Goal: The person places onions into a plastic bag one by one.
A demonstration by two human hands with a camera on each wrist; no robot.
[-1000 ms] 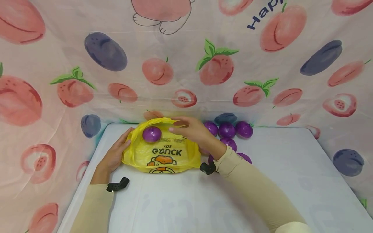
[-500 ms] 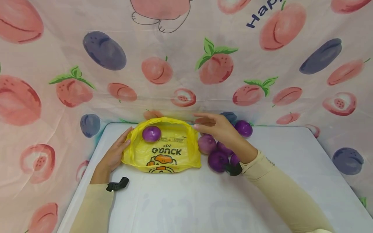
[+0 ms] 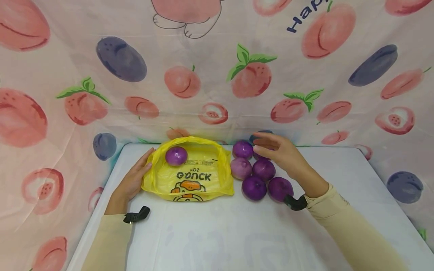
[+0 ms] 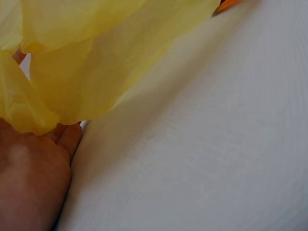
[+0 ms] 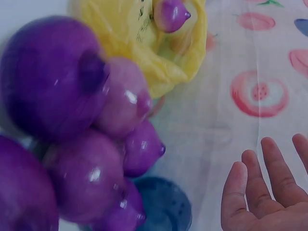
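Observation:
A yellow plastic bag (image 3: 223, 177) with a duck print lies with its mouth spread, and one glossy purple onion (image 3: 176, 156) rests inside it. At the bag's left side my left hand (image 3: 132, 178) holds the rim; in the left wrist view yellow plastic covers part of the fingers. To the right of the bag sits a cluster of several purple onions (image 3: 254, 188), one of them a paler purple onion (image 3: 241, 168). My right hand (image 3: 281, 152) hovers over the back right of this cluster with fingers extended and holding nothing, hiding part of an onion there.
A white-covered table (image 3: 190, 233) carries everything. Behind it and along the sides hangs a pink curtain (image 3: 210, 49) printed with fruit, close to the table's back edge. Black wrist cameras are strapped at both cuffs.
My right hand has moved right, from over the bag's mouth to over the onion cluster, uncovering the front onions. The left hand and the bag have stayed in place.

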